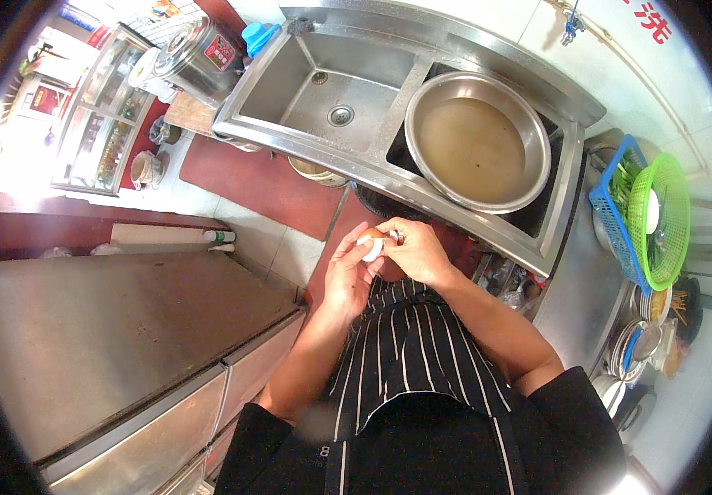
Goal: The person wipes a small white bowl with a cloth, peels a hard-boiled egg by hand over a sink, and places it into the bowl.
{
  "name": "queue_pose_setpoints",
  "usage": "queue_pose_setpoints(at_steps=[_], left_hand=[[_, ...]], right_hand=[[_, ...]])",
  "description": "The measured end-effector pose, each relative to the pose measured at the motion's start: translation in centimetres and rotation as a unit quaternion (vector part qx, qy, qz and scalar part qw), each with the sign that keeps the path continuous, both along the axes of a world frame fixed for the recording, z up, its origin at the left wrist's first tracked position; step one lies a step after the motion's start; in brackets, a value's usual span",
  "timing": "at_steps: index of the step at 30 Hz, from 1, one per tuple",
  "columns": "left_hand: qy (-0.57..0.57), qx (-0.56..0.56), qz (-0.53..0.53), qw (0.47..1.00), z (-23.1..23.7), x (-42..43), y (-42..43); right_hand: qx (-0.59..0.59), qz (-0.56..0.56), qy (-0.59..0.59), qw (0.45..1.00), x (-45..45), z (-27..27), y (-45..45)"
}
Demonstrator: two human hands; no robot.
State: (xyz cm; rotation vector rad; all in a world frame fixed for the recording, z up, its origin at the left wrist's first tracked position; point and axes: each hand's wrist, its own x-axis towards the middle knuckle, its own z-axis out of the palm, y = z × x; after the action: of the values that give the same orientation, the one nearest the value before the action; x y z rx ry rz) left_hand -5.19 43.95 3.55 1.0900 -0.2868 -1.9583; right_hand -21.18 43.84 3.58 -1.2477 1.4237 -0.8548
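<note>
My left hand (348, 272) holds a small rounded thing, white with a brown part (369, 249), between thumb and fingers; it looks like a partly peeled egg, but I cannot be sure. At its right side my right hand (421, 247) has its fingers bent inward, almost touching the left fingertips. A small shiny thing (399, 237) shows between the right thumb and forefinger; its kind is unclear. Both hands are in front of a black apron with white stripes (418, 346), below the front edge of a stainless steel sink (331, 162).
A large metal basin (414, 133) of cloudy brownish water sits over the sink's right side. Blue (603, 198) and green (681, 223) plastic baskets with greens stand at the right, above stacked plates (619, 349). A steel-fronted counter (114, 322) lies left; a metal container (198, 62) stands beyond it.
</note>
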Motion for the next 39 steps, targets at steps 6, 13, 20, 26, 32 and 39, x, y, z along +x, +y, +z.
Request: queue_pose_setpoints(at_steps=[6, 13, 20, 26, 32, 39], left_hand=[[0.033, 0.015, 0.000, 0.999, -0.2, 0.4, -0.1], [0.012, -0.029, -0.040, 0.999, 0.1, 0.7, -0.2], [0.053, -0.092, -0.089, 0.990, -1.0, 1.5, 0.0], [0.148, -0.083, -0.078, 0.982, -0.6, 1.6, 0.5], [0.086, -0.134, -0.073, 0.985, -1.4, 1.8, 0.6], [0.093, -0.076, -0.054, 0.991, -2.2, 2.3, 0.1]], right_hand=[[0.010, -0.002, -0.003, 1.000, -0.2, -0.7, -0.2], [-0.011, 0.017, -0.012, 1.000, -0.3, 0.6, -0.1], [0.013, -0.019, -0.137, 0.990, -0.8, -1.2, -0.3], [0.118, -0.071, -0.355, 0.925, -2.1, -2.6, 0.2], [0.140, -0.071, -0.450, 0.879, -3.1, -2.7, 0.5], [0.158, -0.038, -0.561, 0.812, -3.7, -2.8, 0.3]])
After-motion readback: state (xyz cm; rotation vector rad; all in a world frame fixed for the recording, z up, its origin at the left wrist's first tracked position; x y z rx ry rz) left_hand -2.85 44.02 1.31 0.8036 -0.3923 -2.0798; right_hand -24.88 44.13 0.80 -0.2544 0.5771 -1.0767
